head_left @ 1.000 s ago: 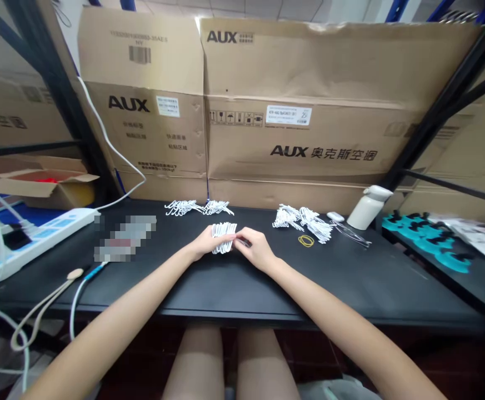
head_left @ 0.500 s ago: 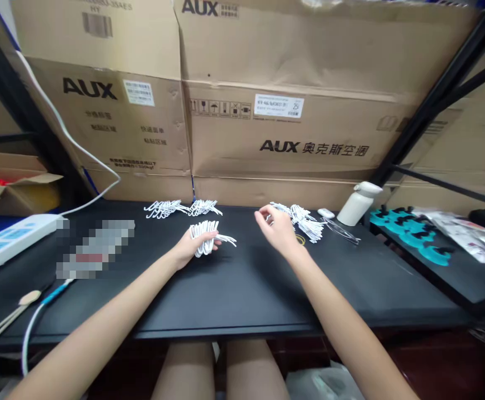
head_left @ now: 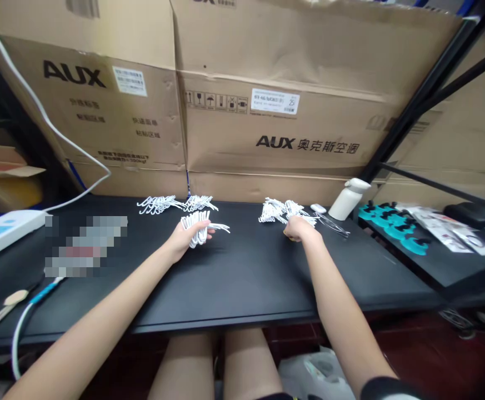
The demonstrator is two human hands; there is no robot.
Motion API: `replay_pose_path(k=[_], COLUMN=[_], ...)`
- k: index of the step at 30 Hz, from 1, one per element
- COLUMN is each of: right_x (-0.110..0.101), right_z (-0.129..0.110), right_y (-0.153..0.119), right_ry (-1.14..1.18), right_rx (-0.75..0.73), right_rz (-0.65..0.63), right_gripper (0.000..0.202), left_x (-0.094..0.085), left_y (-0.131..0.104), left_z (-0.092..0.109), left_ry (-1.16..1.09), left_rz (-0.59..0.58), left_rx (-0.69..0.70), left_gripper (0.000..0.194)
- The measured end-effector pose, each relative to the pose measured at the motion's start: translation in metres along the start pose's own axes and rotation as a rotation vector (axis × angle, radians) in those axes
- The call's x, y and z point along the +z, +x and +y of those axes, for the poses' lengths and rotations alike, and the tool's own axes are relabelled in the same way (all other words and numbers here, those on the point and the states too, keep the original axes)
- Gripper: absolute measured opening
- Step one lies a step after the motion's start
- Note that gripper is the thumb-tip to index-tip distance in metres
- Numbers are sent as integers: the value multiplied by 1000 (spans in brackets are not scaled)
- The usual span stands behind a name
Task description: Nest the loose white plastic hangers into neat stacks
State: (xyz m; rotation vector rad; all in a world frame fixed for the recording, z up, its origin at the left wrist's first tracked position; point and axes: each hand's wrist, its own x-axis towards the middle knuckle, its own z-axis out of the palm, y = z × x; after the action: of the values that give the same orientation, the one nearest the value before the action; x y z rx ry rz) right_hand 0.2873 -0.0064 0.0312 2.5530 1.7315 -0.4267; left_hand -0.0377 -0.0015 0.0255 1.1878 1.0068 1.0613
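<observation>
My left hand [head_left: 189,235] is closed around a bundle of folded white cord [head_left: 199,228], held just above the black table [head_left: 242,283]. The bundle's loops rise over my fingers and loose ends stick out to the right. My right hand [head_left: 299,229] is down at the table with its fingers pinched together. A bit of yellow shows under the fingertips, where a thin yellow rubber band lay; most of it is hidden. Right behind that hand are more white cord bundles [head_left: 272,210]. Two other white bundles [head_left: 159,204] lie at the back left.
A white bottle [head_left: 348,200], glasses [head_left: 334,224] and a small white case [head_left: 318,208] stand at the back right. Teal parts with black knobs [head_left: 396,225] are farther right. On the left are a power strip [head_left: 9,230] and a cable [head_left: 25,316]. Cardboard boxes [head_left: 234,150] wall the back.
My right hand has lowered to the table, and its fingers have closed at the yellow rubber band. The left hand keeps its hold on the cord bundle. The view has shifted slightly.
</observation>
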Motion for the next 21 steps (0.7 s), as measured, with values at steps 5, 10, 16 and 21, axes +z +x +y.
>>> replay_pose_path(k=[5, 10, 16, 21], right_x=[-8, -14, -2, 12], right_z=[0, 1, 2, 7], right_y=[-9, -13, -1, 11], right_ry=[42, 99, 62, 53], right_rx=[-42, -89, 5, -24], right_rz=[56, 104, -14, 5], right_gripper=[8, 11, 9, 4], left_x=[-4, -4, -2, -3], left_y=[4, 6, 2, 3], left_z=[-5, -5, -3, -4], left_ry=[8, 27, 38, 32], left_rz=[-28, 14, 36, 15], left_rx=[4, 0, -7, -29], left_gripper=[33, 32, 30, 31])
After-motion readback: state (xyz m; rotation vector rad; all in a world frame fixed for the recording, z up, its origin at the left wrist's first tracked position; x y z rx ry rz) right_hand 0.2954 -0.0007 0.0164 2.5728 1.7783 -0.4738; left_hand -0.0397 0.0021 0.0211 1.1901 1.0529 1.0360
